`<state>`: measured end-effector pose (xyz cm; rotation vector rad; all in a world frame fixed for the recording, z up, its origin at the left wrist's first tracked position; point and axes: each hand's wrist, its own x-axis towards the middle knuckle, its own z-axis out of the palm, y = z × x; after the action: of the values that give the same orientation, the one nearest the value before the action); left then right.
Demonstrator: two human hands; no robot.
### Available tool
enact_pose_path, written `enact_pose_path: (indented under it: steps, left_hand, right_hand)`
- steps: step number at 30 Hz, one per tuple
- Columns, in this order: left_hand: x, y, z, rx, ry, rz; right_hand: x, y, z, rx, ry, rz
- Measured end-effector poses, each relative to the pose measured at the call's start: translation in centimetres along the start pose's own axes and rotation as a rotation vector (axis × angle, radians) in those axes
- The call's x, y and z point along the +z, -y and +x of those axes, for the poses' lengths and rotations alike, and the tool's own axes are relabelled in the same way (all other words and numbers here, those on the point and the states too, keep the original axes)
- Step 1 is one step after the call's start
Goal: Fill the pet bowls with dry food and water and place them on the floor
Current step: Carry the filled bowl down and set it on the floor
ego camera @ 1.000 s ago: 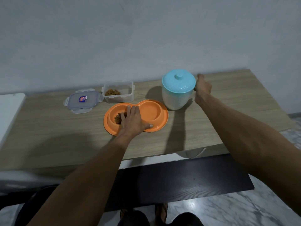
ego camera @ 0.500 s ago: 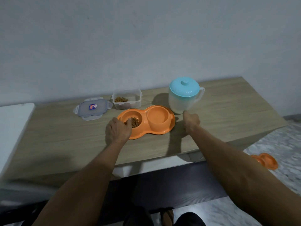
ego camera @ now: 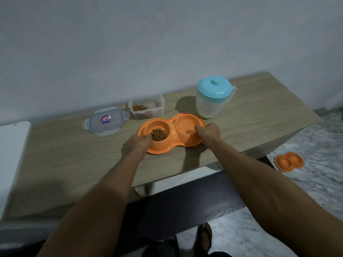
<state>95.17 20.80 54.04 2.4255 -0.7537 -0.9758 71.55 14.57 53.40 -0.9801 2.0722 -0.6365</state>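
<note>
An orange double pet bowl [ego camera: 172,141] sits on the wooden table [ego camera: 74,154]. Its left cup holds brown dry food [ego camera: 157,134]; whether its right cup [ego camera: 185,125] holds water I cannot tell. My left hand [ego camera: 138,143] grips the bowl's left rim, thumb by the food. My right hand [ego camera: 208,131] grips the right rim, thumb inside the cup. Behind the bowl stands a translucent jug with a turquoise lid [ego camera: 213,97]. An open clear container [ego camera: 146,106] with some dry food stands at the back.
The container's lid [ego camera: 105,122] lies flat to the left of it. A second orange double bowl [ego camera: 288,161] rests on the marble floor to the right of the table. A white surface [ego camera: 11,145] adjoins the table's left end. My sandalled foot [ego camera: 204,236] shows below.
My right hand left the jug's handle and came down to the bowl's right rim. My left hand shifted from on top of the bowl to its left rim. The view moved closer.
</note>
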Motion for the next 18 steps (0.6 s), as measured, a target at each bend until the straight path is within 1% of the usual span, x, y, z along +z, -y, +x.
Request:
enact_pose_path:
  steps: [5,9,13,18]
  left_hand:
    - [0.7,-0.2,-2.4,0.003,0.046,-0.096]
    - [2.4,-1.5,-5.3,0.041,0.090,-0.179]
    - [5.3,-3.1,-8.5,0.095,0.134,-0.193]
    - [10.2,-6.4,-13.0,0.186,0.173,-0.162]
  right_hand:
    - [-2.4,-1.8,-2.1,0.037,-0.056,0.014]
    - [-5.5,-3.9,-2.3,0.053,-0.090,0.036]
    - [-10.0,-6.3,-1.9,0.070,-0.142,0.101]
    - [-17.5,-9.8,-0.6,0.073,-0.216,0.189]
